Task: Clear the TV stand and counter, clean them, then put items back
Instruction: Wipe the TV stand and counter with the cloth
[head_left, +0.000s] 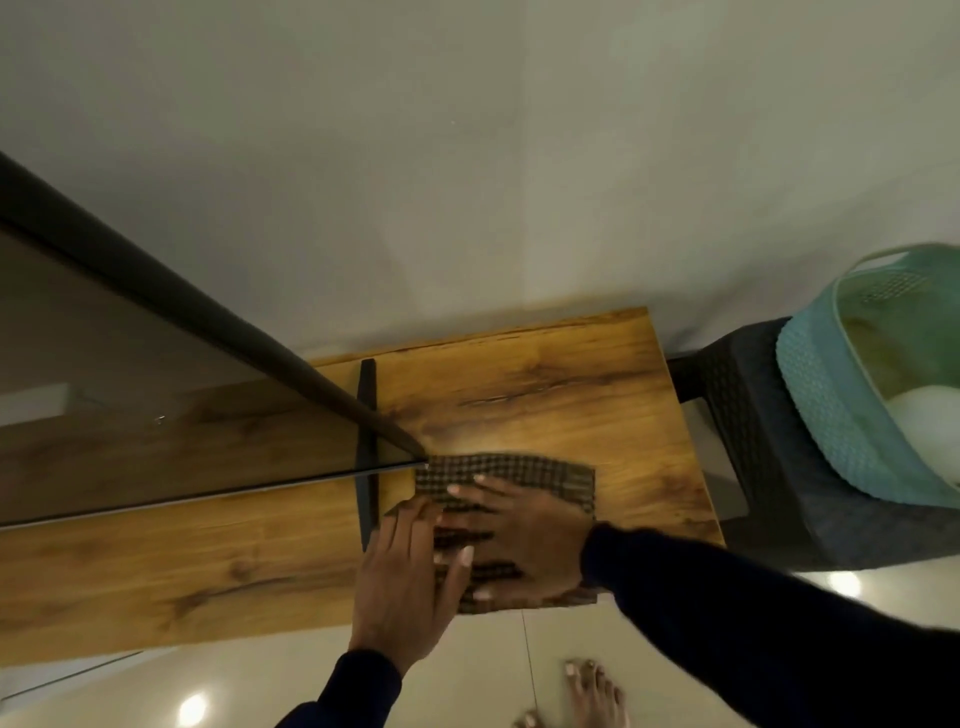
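A dark checked cloth (540, 475) lies flat on the right part of the wooden TV stand (571, 384), reaching its front edge. My right hand (524, 540) presses flat on the cloth with fingers spread and pointing left. My left hand (400, 582) rests with straight fingers on the cloth's left edge, just beside the right hand. The TV (156, 395) stands on the left of the stand, and its black foot (367, 447) sits close to the cloth's left side.
A teal plastic basket (831, 415) holding pale items sits on a dark wicker stool (769, 467) right of the stand. A grey wall runs behind. Glossy floor tiles (467, 675) and my bare feet (592, 696) are below the front edge.
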